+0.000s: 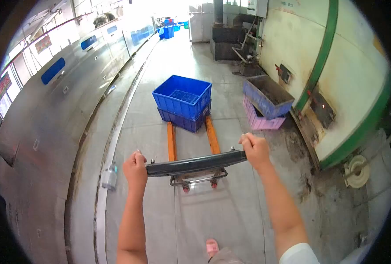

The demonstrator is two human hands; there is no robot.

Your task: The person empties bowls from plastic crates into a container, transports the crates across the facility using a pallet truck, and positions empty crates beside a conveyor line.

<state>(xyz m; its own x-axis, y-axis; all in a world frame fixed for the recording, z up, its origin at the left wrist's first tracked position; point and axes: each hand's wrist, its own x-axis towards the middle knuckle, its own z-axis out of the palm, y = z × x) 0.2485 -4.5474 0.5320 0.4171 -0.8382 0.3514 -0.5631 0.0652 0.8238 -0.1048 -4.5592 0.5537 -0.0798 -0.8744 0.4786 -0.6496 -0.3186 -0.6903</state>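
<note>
My left hand is closed at the left end of a black push bar. At the bar's right end, my right hand is closed too. The bar belongs to a wheeled cart, probably a pallet truck, with two orange forks reaching forward. At the far end of the forks stands a bright blue plastic crate, stacked on a darker blue crate. The upper crate looks empty inside. Whether the forks run under the lower crate is hard to tell.
A metal-panelled machine lines the left side. On the floor beside it stands a clear plastic bottle. To the right, a dirty blue crate tilts on a pink crate near a green-edged wall. More blue crates stand far ahead.
</note>
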